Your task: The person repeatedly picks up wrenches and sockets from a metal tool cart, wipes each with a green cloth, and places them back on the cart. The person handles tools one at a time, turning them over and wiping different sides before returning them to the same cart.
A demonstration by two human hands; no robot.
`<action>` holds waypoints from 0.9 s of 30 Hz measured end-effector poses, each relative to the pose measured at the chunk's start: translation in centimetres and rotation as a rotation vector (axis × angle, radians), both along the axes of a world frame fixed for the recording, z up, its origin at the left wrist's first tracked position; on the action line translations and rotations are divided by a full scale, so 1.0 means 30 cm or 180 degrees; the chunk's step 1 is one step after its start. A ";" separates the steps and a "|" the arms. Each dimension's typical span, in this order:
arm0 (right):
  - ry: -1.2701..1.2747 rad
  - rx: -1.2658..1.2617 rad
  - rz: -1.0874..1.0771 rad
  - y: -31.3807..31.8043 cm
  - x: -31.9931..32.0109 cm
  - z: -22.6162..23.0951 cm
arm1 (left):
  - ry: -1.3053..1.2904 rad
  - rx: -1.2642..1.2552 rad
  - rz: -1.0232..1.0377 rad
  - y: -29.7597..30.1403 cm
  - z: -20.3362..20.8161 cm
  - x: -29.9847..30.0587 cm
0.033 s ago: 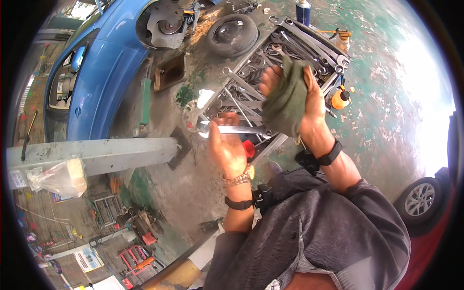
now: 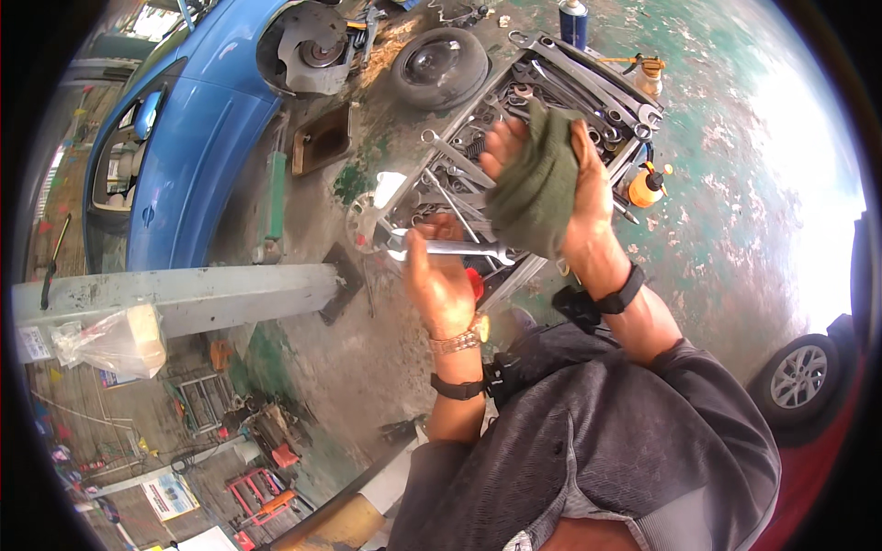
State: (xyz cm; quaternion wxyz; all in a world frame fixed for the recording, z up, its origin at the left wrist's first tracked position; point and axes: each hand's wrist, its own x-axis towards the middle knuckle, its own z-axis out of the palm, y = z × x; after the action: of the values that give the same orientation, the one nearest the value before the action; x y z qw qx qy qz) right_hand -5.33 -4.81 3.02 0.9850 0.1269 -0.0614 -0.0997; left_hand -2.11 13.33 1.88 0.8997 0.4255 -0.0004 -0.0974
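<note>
In my left hand (image 2: 441, 292) is a shiny open-ended wrench (image 2: 464, 248), lying roughly level between the thumb and the fingers. One jaw sticks out to the left of the thumb, and the other end points toward my right hand. My right hand (image 2: 593, 202) grips a bunched dark green cloth (image 2: 537, 188), its fingers partly hidden behind the fabric. The cloth hangs just above and to the right of the wrench's far end. Beneath both hands lies a metal tool tray (image 2: 514, 292) filled with several wrenches and other tools.
A spray can (image 2: 573, 26) and an orange spray bottle (image 2: 647, 186) stand beside the tray. Farther off lies a wheel (image 2: 441, 69), near a blue car (image 2: 197, 138) with an exposed brake disc. A grey post (image 2: 184, 296) reaches in from the left.
My right hand and the cloth have shifted slightly left, and the wrench's far end shows more clearly. My left hand has moved slightly right, still holding the wrench.
</note>
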 end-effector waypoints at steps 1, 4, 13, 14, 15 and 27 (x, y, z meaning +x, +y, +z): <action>-0.0352 0.0264 0.0099 0.018 0.012 0.028 | -0.0108 0.0172 -0.0151 -0.018 -0.018 -0.012; -0.0217 0.0336 0.0168 0.062 0.071 0.071 | 0.0770 0.0702 -0.0173 -0.056 -0.071 -0.055; 0.0155 -0.2722 0.0018 0.088 0.054 -0.076 | -0.1475 0.2859 0.0161 -0.036 -0.060 -0.025; 0.0261 -0.3251 0.0166 0.077 0.033 -0.096 | -0.1783 0.3031 0.0355 -0.036 -0.046 -0.015; 0.0178 -0.3670 0.0328 0.071 0.014 -0.112 | -0.1943 0.2993 0.0422 -0.041 -0.032 -0.007; 0.0808 -0.5332 -0.0660 0.220 -0.092 -0.137 | -0.0525 0.1067 0.0106 -0.001 0.112 0.026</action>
State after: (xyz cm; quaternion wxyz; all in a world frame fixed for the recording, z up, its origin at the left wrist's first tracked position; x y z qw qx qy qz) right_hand -8.09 1.79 -1.10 0.7392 -0.6617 -0.0153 -0.1246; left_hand -1.33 13.30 5.23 0.8146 0.5760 -0.0509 -0.0459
